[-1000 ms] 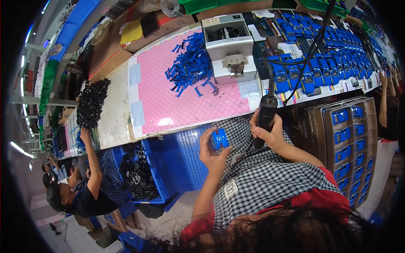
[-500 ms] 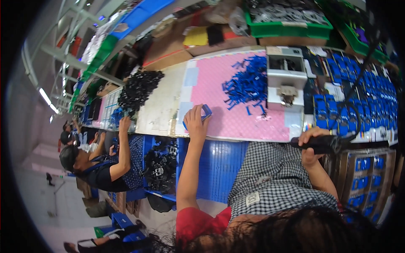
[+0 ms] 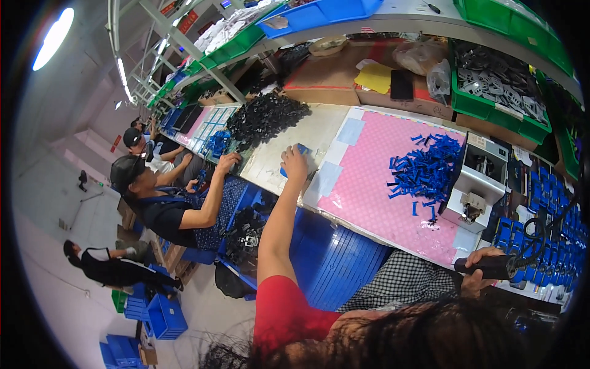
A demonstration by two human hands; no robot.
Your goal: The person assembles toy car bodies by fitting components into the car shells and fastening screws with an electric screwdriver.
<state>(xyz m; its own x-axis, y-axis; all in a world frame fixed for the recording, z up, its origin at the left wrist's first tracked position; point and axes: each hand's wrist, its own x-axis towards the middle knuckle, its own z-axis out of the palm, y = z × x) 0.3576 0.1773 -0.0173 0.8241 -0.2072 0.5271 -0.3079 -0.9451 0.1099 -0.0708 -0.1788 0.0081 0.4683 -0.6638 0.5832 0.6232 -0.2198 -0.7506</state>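
My long workbench [image 3: 289, 138] runs away under a shelf of green bins [image 3: 491, 92]. A bright ceiling lamp [image 3: 54, 37] shines over the grey floor [image 3: 74, 307] on my left.

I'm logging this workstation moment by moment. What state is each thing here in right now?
left hand: stretched out, pressing a small blue part on the bench
right hand: gripping a black power screwdriver, lying level
blue clips: loose heap on pink mat
black parts: piled

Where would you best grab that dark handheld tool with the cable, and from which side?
Around the dark tool's thick barrel, wrapping from above, as the right hand does. It lies roughly level, its cable running off rightward, so the barrel's left stretch is probably the freest place to close on.
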